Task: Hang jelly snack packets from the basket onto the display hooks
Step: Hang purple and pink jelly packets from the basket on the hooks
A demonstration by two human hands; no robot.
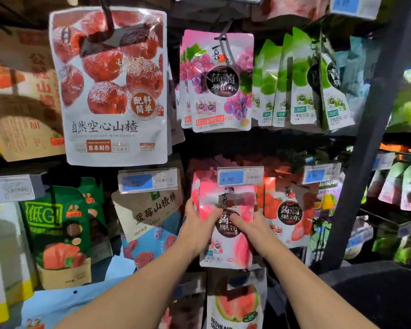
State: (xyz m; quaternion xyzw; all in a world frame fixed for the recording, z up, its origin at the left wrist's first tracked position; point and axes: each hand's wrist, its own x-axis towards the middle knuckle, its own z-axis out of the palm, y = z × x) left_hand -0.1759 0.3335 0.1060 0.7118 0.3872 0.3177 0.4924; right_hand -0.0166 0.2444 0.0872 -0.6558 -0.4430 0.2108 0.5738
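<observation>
**Held item:** one pink jelly snack packet (228,254), lower centre of the frame, upright. Its blurred top edge sits just under the price tag (240,177) marked 4.90. You cannot tell whether its hole is on a hook.

**Your left hand (199,224):** thumb across the packet's front, fingers curled round its left edge, gripping it.

**Your right hand (253,227):** thumb pressed on the front beside the black label, fingers wrapped behind the right edge, gripping it.

**Behind the held item:** more pink packets (196,186) of the same kind, hanging.

**Just right of it:** red strawberry jelly packets (288,212), hanging.

**Upper centre:** purple grape jelly packets (220,84), with green packets (301,79) to their right.

**Upper left:** large hawthorn bag (112,91).

**Bottom centre, below the held item:** red-fleshed fruit packet (235,302).
</observation>
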